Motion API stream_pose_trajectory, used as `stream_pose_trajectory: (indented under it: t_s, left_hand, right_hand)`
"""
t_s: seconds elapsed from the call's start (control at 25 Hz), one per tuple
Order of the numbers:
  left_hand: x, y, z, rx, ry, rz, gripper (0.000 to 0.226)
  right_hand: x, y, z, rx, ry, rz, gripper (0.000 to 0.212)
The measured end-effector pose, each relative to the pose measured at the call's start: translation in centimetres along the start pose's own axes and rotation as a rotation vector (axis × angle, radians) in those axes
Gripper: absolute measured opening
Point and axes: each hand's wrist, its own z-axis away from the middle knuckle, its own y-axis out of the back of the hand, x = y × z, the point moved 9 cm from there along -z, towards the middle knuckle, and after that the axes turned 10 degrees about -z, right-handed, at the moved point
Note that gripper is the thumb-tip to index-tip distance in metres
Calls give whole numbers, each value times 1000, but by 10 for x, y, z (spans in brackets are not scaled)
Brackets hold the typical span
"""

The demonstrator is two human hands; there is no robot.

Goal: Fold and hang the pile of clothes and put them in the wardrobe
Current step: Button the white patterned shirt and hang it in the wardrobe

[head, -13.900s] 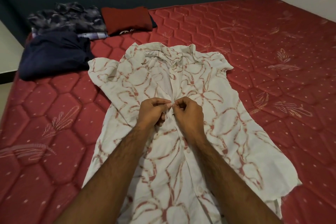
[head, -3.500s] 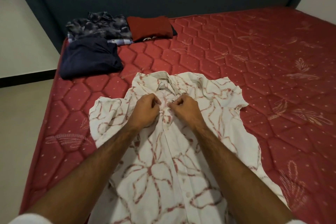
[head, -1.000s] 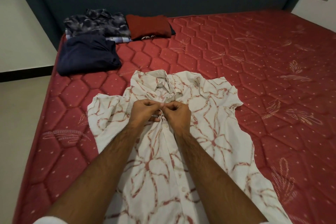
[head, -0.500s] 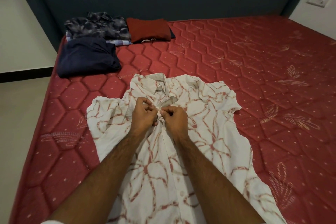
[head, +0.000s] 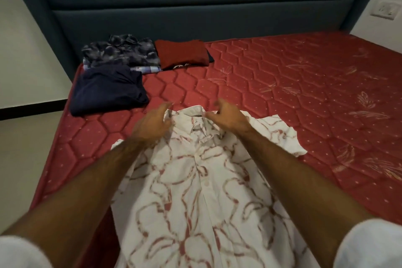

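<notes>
A white shirt with a red line pattern [head: 195, 191] lies face up on the red mattress [head: 282, 85], collar away from me, its front placket closed down the middle. My left hand [head: 152, 124] is at the collar's left side by the shoulder, fingers reaching forward and relaxed. My right hand [head: 228, 118] hovers over the collar's right side with loosely curled fingers that hold nothing. Both hands are motion-blurred.
Folded clothes sit at the mattress's far left corner: a navy garment [head: 106, 89], a dark patterned shirt [head: 121, 52] and a red garment [head: 180, 53]. A dark blue headboard [head: 195, 17] stands behind them. Floor [head: 26, 148] lies left of the bed, and a wall socket [head: 385, 10] is at far right.
Both hands have let go of the placket near the chest button and moved up and apart to the two sides of the collar.
</notes>
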Motion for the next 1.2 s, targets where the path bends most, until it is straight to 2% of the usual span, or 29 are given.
stream_pose_trajectory:
  t_s: [0.08,0.12,0.2,0.28,0.32,0.36,0.44,0.52,0.6,0.64,0.72,0.8,0.88,0.92,1.0,1.12,1.2]
  left_hand:
    - [10,-16,-13,-209,-130,-96,55]
    - [15,-17,-18,-237,-177,-158,49]
    - [17,-3,-28,-152,-220,-248,34]
    - [12,13,-27,-6,-214,-208,22]
    - [3,17,-24,35,-147,-33,15]
    - [-7,17,-18,42,-27,275,8]
    - [-17,-1,1,8,261,837,13]
    - [-30,-16,17,78,466,979,25]
    - [-36,-24,29,148,559,1010,21]
    - [-37,-27,33,163,592,1098,16]
    - [-29,-32,38,128,595,1331,14]
    - [-18,-32,42,25,573,1478,30]
    - [-20,-33,46,0,649,1605,34]
    - [-23,-33,50,-10,701,1623,31]
    - [-27,-34,56,-39,752,1511,21]
    - [-33,-24,56,-23,623,1003,30]
    - [-25,-17,51,-39,459,662,35]
  right_hand:
    - [-9,-30,-19,-216,23,237,58]
    - [-12,-36,-25,-258,35,300,58]
    - [-14,-33,-38,-219,57,252,62]
    - [-15,-20,-40,-113,63,123,65]
    - [-15,-13,-38,-60,70,65,62]
    - [-15,-8,-33,-18,75,37,58]
    - [-19,-1,-24,33,102,88,48]
    - [-27,-5,-17,25,139,201,43]
    - [-34,-9,-10,26,157,251,39]
    - [-36,-7,-8,55,168,245,37]
    - [-38,2,-2,128,184,229,33]
    - [-33,13,2,184,170,229,30]
    - [-22,25,4,234,120,191,28]
    - [-17,29,6,258,90,147,30]
    - [-7,36,9,310,31,15,32]
    - [7,38,11,342,-78,-140,26]
    - [1,34,9,307,-41,-27,21]
